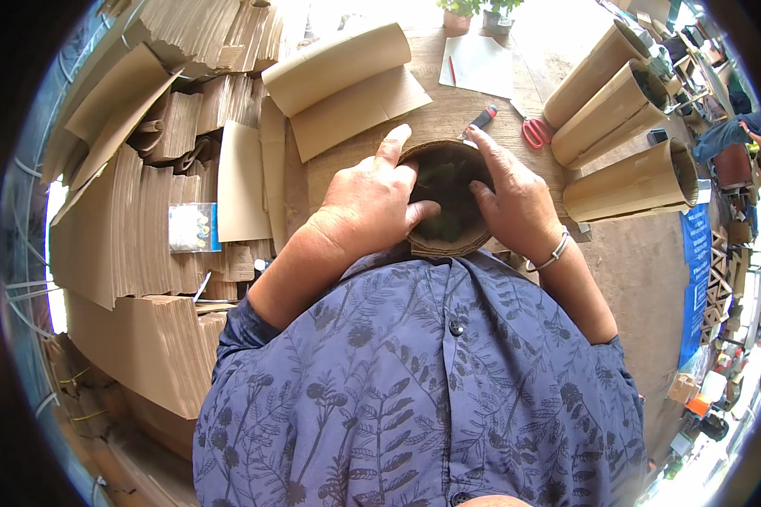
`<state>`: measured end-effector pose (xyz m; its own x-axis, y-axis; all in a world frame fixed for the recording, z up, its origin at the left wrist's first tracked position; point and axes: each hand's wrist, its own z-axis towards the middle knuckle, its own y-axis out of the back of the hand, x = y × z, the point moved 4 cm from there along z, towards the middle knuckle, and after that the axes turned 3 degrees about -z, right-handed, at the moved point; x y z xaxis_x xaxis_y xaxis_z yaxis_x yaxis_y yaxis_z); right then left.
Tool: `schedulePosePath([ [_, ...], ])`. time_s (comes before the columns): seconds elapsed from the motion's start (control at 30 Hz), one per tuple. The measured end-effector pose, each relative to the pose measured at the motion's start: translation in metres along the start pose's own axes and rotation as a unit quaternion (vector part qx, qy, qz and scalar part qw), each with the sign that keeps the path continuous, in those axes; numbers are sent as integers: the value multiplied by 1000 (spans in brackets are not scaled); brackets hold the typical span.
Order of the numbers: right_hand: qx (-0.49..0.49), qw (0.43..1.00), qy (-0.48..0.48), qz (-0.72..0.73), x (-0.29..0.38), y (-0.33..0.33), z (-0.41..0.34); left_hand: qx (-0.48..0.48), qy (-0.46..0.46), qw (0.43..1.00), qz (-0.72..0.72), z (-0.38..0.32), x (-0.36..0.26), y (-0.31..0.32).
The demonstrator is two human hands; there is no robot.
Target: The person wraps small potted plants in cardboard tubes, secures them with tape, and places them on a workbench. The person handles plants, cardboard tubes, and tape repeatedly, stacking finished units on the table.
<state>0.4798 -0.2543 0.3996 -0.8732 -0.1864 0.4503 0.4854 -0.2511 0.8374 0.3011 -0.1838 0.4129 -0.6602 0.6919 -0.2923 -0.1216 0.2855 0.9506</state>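
An upright corrugated cardboard tube (pixel 449 248) stands right against my shirt front, its round mouth facing up and its inside dark. My left hand (pixel 369 198) grips the left side of the rim, thumb inside the opening and index finger stretched along the far edge. On the opposite side my right hand (pixel 519 198) holds the rim, with its thumb over the inner wall and its fingers along the outside. Just beyond the tube, a red and black utility knife (pixel 480 120) lies on the wooden table (pixel 428 130). Red-handled scissors (pixel 536 133) rest to its right.
Three cardboard tubes (pixel 628 180) stand at the right. Curled cardboard sheets (pixel 339 71) lie at the far left of the table. White paper (pixel 482 70) bears a red pencil (pixel 452 71). Tall cardboard stacks (pixel 133 222) fill the left side. Potted plants (pixel 458 23) stand at the back.
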Motion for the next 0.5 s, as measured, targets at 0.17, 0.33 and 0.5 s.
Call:
schedulePosePath([
  [0.17, -10, 999, -16, 29, -5, -3, -7, -13, -40, 999, -10, -3, 2, 17],
  [0.33, -34, 999, 11, 10, -2, -2, -8, -119, -48, 970, -207, -16, 22, 32],
  [0.5, -37, 999, 12, 31, -2, -4, -7, -161, -83, 973, -145, 10, 24, 13],
])
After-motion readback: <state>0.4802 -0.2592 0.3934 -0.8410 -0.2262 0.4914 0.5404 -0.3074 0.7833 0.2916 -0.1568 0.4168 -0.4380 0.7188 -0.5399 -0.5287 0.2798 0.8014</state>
